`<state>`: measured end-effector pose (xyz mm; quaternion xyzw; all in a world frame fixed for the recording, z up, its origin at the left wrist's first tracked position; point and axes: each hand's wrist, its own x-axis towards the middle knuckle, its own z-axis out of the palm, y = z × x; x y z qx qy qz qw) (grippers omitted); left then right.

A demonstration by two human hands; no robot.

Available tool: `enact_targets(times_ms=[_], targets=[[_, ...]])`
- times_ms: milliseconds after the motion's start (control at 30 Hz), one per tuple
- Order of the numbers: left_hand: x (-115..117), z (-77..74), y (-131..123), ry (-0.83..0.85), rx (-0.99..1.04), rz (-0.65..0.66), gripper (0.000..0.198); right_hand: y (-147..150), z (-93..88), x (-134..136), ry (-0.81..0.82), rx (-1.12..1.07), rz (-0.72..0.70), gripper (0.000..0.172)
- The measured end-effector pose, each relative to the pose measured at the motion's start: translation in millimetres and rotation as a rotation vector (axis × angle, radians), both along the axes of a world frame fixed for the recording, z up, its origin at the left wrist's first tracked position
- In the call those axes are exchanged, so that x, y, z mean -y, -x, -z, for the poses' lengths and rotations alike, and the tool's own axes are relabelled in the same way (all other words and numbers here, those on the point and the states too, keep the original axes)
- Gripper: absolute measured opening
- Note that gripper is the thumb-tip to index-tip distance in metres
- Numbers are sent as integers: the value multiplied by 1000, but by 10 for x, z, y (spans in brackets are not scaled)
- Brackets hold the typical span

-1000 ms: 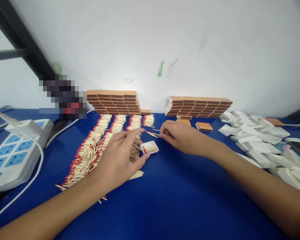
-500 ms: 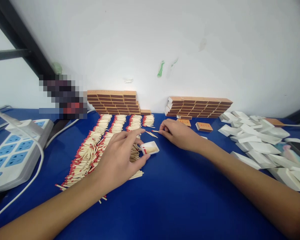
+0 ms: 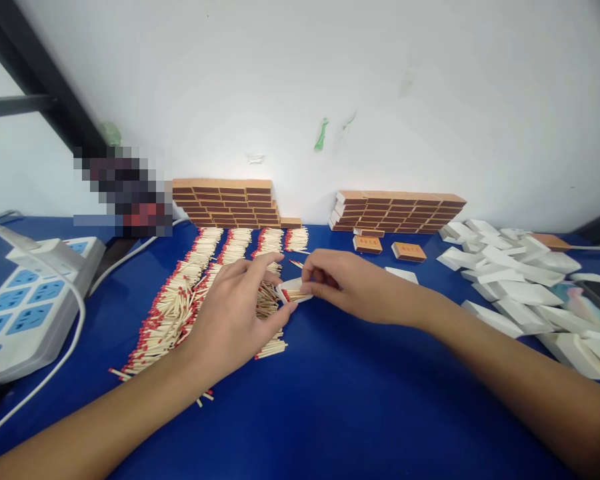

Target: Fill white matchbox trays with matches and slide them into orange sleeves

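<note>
My left hand [image 3: 237, 300] grips a small white matchbox tray [image 3: 281, 292] between thumb and fingers, tilted slightly above the blue table. Several red-headed matches [image 3: 294, 294] lie in it. My right hand [image 3: 337, 280] is closed in a pinch at the tray's right end, on the plain end of a match; its fingertips partly cover the tray. Rows of loose matches [image 3: 200, 270] spread behind and to the left of my left hand, which hides some of them. A few stray matches [image 3: 295, 264] lie just beyond the tray.
Stacked matchboxes stand against the wall at left [image 3: 230, 205] and right [image 3: 405, 213]. Two orange matchboxes [image 3: 367, 245] [image 3: 409, 251] lie before the right stack. White empty trays [image 3: 510, 270] are heaped at right. A white power strip [image 3: 35, 300] with cables sits at left.
My right hand has moved left and toward me, bringing a match from the table to the tray. My left hand with the tray has shifted slightly left.
</note>
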<state>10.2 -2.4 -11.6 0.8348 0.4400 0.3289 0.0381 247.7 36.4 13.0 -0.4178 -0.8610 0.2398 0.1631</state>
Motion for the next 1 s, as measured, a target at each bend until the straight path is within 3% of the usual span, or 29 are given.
enact_targets(times_ms=[167, 333, 467, 700, 1000], targets=[[18, -6, 10, 18, -2, 8, 60, -36, 198, -173, -123, -14, 225, 15], [24, 2, 5, 37, 6, 7, 61, -106, 305, -262, -123, 96, 202, 14], [28, -2, 0, 44, 2, 12, 58, -105, 307, -274, -89, 163, 279, 17], [30, -12, 1, 60, -1, 43, 60, -87, 369, -314, -154, 149, 279, 15], [33, -5, -9, 69, -10, 57, 62, -126, 320, -351, -94, 121, 314, 15]])
